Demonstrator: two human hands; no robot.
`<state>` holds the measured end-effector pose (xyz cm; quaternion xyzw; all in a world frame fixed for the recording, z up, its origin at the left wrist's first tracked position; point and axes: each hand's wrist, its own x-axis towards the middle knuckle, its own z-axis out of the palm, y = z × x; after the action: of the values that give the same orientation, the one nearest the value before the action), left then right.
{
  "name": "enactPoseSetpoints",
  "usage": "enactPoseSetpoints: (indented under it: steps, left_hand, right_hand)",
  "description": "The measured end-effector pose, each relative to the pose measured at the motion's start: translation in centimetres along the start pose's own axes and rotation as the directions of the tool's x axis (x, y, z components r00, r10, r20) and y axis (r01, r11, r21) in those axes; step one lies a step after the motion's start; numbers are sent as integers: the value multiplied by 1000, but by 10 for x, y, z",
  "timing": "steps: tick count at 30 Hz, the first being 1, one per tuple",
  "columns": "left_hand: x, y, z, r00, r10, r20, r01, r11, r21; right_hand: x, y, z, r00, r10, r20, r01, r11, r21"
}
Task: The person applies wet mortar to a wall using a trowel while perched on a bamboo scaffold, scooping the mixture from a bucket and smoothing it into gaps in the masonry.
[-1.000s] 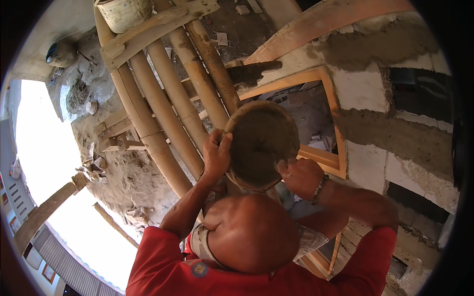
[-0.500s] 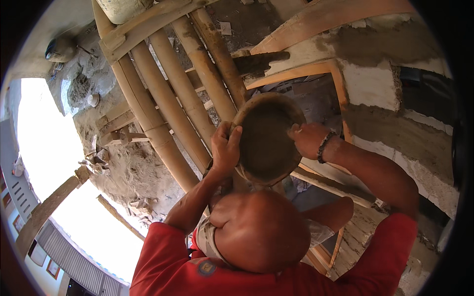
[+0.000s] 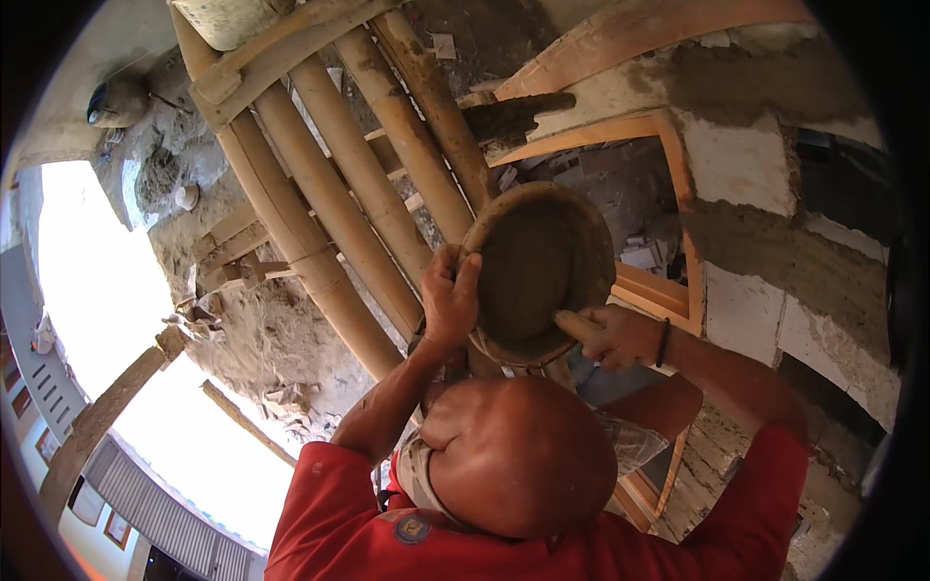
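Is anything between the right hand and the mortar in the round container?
Nothing visible. The round container is open-topped; the right hand, by its lower-right rim, grips what looks like a wooden handle pointing toward the mortar. The left hand holds the left rim, off that path.

Grips the left rim of a round, brown-rimmed tub (image 3: 487, 215) filled with smooth, damp-looking grey mortar (image 3: 533, 261), using the bare left hand (image 3: 450, 295) with its thumb at the edge. Curls the bare right hand (image 3: 620, 337) round a short, rounded tan piece (image 3: 576, 326), possibly a handle, at the tub's lower right. Wears a thin dark bracelet (image 3: 664, 341) on the right wrist and a bright red shirt (image 3: 756, 494). Looks down on several long, pale-brown bamboo poles (image 3: 371, 169) under a flat wooden crosspiece (image 3: 281, 53). Faces, rightward, an orange-brown wooden frame (image 3: 686, 228) beside whitish wall blocks (image 3: 736, 160).
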<state>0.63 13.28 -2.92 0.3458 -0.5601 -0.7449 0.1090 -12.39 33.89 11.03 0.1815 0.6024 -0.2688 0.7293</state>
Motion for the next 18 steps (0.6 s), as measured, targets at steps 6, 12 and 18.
enactPoseSetpoints:
  steps: [6, 12, 18]
  left_hand:
    - [-2, 19, 0, 999, -18, 33, 19, 1000, -20]
    - [1, 18, 1, 999, 12, 35, -12, 1000, -17]
    - [5, 9, -3, 997, 38, 64, -47, 989, 141]
  right_hand:
    - [39, 65, 34, 978, -209, 16, 171, 837, 520]
    - [55, 72, 61, 900, -433, -53, 368, 690, 623]
    - [17, 73, 49, 799, -520, -302, 549, 835, 16]
